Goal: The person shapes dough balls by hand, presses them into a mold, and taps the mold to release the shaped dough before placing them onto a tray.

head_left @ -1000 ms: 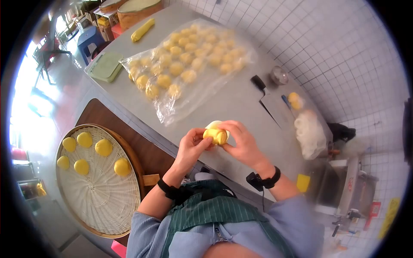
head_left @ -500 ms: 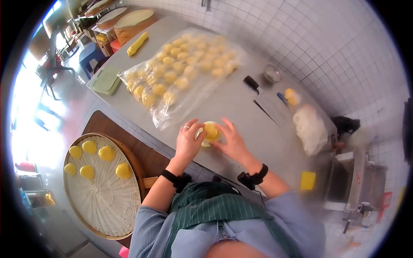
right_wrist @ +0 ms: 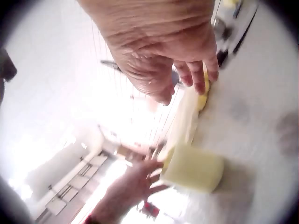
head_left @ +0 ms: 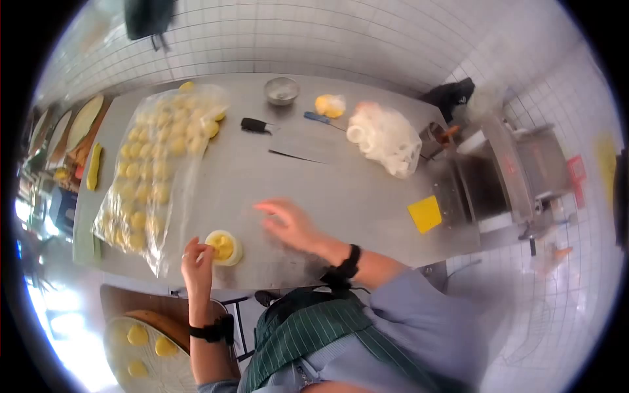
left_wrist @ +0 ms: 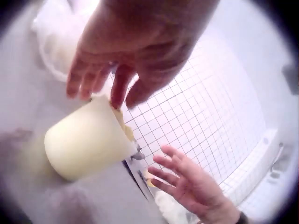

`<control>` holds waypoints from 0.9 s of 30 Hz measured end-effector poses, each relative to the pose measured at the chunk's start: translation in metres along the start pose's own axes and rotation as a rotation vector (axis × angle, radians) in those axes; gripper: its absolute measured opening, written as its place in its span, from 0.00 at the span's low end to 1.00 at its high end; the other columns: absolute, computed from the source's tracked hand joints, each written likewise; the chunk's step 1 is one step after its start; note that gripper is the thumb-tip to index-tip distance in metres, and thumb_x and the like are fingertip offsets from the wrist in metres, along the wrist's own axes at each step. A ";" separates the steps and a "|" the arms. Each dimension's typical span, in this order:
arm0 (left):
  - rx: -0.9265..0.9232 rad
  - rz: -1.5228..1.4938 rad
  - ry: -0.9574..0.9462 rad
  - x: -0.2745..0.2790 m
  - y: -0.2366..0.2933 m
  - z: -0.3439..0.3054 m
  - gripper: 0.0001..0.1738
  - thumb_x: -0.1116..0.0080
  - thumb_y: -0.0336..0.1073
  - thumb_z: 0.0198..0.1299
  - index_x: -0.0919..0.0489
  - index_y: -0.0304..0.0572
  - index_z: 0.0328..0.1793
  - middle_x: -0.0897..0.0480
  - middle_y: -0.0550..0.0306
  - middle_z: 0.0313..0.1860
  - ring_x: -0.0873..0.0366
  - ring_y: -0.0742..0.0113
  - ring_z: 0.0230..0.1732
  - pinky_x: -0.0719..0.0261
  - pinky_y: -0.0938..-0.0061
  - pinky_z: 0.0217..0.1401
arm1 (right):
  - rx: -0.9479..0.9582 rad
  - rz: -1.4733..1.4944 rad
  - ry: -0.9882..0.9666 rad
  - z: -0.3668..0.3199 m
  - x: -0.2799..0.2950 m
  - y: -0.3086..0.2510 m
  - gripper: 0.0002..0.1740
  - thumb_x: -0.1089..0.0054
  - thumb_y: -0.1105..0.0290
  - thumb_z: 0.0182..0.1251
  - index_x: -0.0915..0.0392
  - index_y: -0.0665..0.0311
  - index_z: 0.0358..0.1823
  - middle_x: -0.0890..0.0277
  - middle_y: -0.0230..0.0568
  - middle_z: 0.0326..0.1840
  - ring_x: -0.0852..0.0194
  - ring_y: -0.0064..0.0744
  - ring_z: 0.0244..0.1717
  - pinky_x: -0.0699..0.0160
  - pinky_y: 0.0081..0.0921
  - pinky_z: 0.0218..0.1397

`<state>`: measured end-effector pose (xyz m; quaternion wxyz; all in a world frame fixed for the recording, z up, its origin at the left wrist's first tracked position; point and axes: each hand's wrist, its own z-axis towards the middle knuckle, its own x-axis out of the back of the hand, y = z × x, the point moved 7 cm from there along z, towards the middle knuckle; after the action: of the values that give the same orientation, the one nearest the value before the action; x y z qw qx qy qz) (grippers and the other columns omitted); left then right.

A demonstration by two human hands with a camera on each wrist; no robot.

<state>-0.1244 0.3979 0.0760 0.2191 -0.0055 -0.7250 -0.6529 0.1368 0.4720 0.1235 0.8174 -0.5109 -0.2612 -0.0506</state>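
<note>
A pale yellow cup [head_left: 238, 254] stands on the metal table, filled with soft yellow dough [head_left: 221, 246] that rises to its rim. My left hand [head_left: 198, 263] is at the cup's left side, its fingertips right at the rim. In the left wrist view the left hand [left_wrist: 140, 46] hangs over the cup [left_wrist: 91, 140] with loose fingers. To the cup's right, my right hand [head_left: 291, 226] hovers above the table, fingers spread and holding nothing. The right wrist view shows the right hand [right_wrist: 163, 56] apart from the cup [right_wrist: 195, 168].
Plastic sheeting [head_left: 173, 216] covers many yellow dough balls on the left. A cleaver [head_left: 255, 126], metal bowl [head_left: 282, 92], wrapped yellow piece [head_left: 329, 105] and white plastic bag [head_left: 385, 139] lie toward the back. A yellow scraper [head_left: 425, 214] sits right; a woven tray [head_left: 160, 378] holds dough pieces lower left.
Both hands held the yellow dough at the cup, then let go of it into the cup. The right hand has drawn away to the right; the left stays beside the cup. The head view has turned right.
</note>
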 end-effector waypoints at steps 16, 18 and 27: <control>-0.320 1.069 -0.132 -0.096 0.067 0.026 0.24 0.58 0.49 0.74 0.26 0.46 0.68 0.23 0.46 0.64 0.34 0.42 0.72 0.48 0.46 0.77 | -0.481 -1.073 0.362 -0.033 0.339 0.229 0.12 0.44 0.73 0.62 0.19 0.60 0.47 0.20 0.48 0.44 0.21 0.54 0.46 0.22 0.44 0.48; -0.264 0.963 -0.115 -0.088 0.052 0.032 0.22 0.55 0.46 0.73 0.26 0.46 0.67 0.24 0.46 0.64 0.34 0.42 0.71 0.46 0.47 0.76 | -0.351 -1.018 0.324 -0.017 0.335 0.225 0.12 0.40 0.66 0.63 0.19 0.61 0.44 0.19 0.54 0.43 0.21 0.57 0.46 0.22 0.47 0.49; -0.204 0.369 0.162 -0.037 0.016 -0.020 0.22 0.37 0.26 0.57 0.22 0.39 0.59 0.24 0.45 0.62 0.25 0.51 0.61 0.25 0.63 0.64 | -0.383 -1.224 0.192 -0.018 0.344 0.150 0.10 0.47 0.67 0.66 0.21 0.65 0.39 0.19 0.52 0.37 0.20 0.57 0.42 0.22 0.48 0.45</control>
<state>-0.0798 0.3916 0.0802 0.3906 -0.1077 -0.6221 -0.6700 0.4911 0.5904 0.1608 0.5549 -0.3996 -0.4173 -0.5986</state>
